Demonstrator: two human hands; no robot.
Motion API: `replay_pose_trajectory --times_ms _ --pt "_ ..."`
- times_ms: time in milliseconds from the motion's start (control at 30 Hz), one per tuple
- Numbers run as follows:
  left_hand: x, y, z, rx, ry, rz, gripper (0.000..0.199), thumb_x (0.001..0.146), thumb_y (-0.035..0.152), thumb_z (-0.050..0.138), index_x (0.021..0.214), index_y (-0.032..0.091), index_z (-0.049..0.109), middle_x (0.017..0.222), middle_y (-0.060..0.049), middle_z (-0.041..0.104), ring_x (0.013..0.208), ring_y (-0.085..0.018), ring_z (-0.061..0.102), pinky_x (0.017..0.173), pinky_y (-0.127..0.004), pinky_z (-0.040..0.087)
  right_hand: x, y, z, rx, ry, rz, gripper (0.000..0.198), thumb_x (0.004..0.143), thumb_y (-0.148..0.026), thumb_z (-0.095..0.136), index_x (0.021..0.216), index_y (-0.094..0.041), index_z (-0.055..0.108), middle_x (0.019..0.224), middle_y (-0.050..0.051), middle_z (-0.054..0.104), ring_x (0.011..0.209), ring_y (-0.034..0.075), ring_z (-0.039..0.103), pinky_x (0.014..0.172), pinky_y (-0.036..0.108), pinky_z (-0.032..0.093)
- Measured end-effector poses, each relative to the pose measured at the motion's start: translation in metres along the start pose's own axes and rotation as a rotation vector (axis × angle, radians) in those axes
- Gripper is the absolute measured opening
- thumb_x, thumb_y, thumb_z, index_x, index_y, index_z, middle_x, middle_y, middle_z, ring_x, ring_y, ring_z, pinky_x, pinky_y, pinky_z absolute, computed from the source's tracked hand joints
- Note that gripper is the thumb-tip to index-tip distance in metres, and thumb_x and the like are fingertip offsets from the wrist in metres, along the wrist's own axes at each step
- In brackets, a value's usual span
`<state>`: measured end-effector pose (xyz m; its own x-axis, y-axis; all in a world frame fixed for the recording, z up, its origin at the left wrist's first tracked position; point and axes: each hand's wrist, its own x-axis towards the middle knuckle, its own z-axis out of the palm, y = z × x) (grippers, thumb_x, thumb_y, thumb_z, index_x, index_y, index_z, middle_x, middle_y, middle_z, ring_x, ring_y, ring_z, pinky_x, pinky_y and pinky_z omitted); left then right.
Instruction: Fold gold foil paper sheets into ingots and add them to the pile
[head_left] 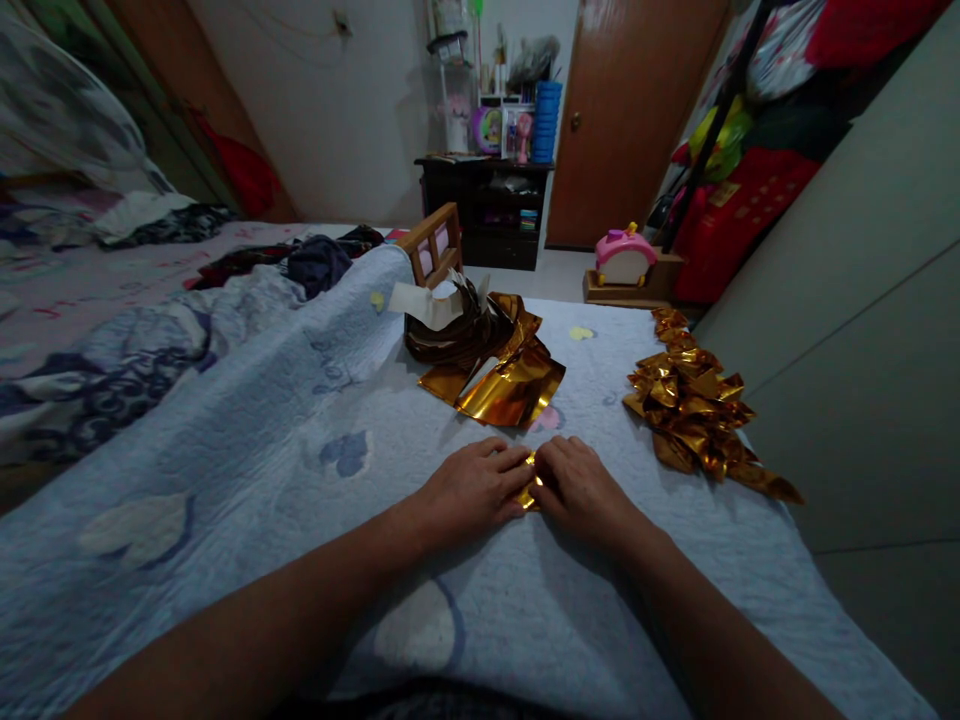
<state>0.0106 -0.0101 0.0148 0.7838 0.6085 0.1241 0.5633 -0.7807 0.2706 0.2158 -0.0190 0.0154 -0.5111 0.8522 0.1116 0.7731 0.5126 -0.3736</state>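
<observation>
Between my two hands lies a small piece of gold foil paper [529,492], mostly covered by my fingers, on the blue quilt. My left hand [480,482] rests on its left side, fingers laid together over the foil. My right hand [574,485] has its fingers curled and pressed on the right side. Just beyond them is a loose stack of gold foil sheets [517,385], with bent brown and pale sheets behind. Off to the right, a pile of folded gold foil pieces [694,400] lies near the quilt's edge.
The quilt [300,520] with heart and flower prints spreads under everything. A wooden frame [435,248] stands at its far edge. Beyond are a dark cabinet [480,215], a pink toy [625,255] and a door [604,120]. Rumpled bedding [150,340] lies left; a pale panel [862,300] rises right.
</observation>
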Motion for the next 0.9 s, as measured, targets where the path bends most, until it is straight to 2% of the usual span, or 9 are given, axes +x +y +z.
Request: replay_pose_trajectory --times_ms 100,367,600,667,800,900 --pt "-0.002 -0.003 -0.006 -0.029 -0.011 0.002 0.035 0.096 0.032 0.064 0.131 0.027 0.06 0.132 -0.006 0.063 0.118 -0.025 0.055 0.106 -0.04 0.041 -0.001 -0.003 0.001 -0.044 0.0 0.018 0.005 0.091 -0.023 0.057 0.093 -0.018 0.057 0.095 0.008 0.063 0.089 0.024 0.051 0.08 0.036 0.038" --pt "-0.005 -0.018 -0.01 -0.193 -0.088 -0.072 0.049 0.094 0.037 0.068 0.141 0.033 0.056 0.152 -0.005 0.051 0.13 -0.029 0.047 0.11 -0.045 0.038 -0.002 -0.013 0.011 -0.131 0.085 0.079 0.026 0.089 -0.042 0.063 0.099 -0.019 0.057 0.1 0.01 0.063 0.091 0.028 0.052 0.081 0.04 0.038" --pt "-0.007 -0.027 -0.005 -0.256 -0.075 -0.054 0.056 0.09 0.039 0.073 0.143 0.035 0.056 0.154 -0.006 0.049 0.135 -0.03 0.044 0.112 -0.048 0.036 -0.003 -0.018 0.011 -0.152 0.101 0.126 0.036 0.086 -0.048 0.065 0.105 -0.019 0.058 0.102 0.01 0.063 0.094 0.031 0.054 0.081 0.043 0.039" --pt "-0.007 -0.027 -0.004 -0.252 -0.066 -0.049 0.056 0.09 0.039 0.073 0.143 0.037 0.056 0.153 -0.006 0.05 0.134 -0.03 0.045 0.112 -0.047 0.037 -0.003 -0.015 0.009 -0.149 0.101 0.14 0.045 0.083 -0.049 0.069 0.114 -0.018 0.058 0.106 0.012 0.063 0.097 0.032 0.055 0.082 0.044 0.04" --pt "-0.007 -0.026 -0.005 -0.233 -0.073 -0.057 0.054 0.09 0.036 0.072 0.142 0.037 0.057 0.153 -0.006 0.051 0.132 -0.03 0.047 0.112 -0.049 0.037 -0.005 0.001 0.003 -0.149 0.073 0.184 0.077 0.074 -0.053 0.078 0.135 -0.016 0.05 0.119 0.017 0.061 0.105 0.037 0.056 0.086 0.048 0.043" --pt "-0.007 -0.026 -0.005 -0.216 -0.092 -0.064 0.053 0.089 0.037 0.073 0.141 0.035 0.059 0.153 -0.008 0.05 0.132 -0.032 0.047 0.11 -0.05 0.038 -0.008 0.017 -0.002 -0.136 0.032 0.207 0.089 0.071 -0.055 0.081 0.143 -0.017 0.046 0.135 0.02 0.055 0.115 0.04 0.053 0.092 0.052 0.043"
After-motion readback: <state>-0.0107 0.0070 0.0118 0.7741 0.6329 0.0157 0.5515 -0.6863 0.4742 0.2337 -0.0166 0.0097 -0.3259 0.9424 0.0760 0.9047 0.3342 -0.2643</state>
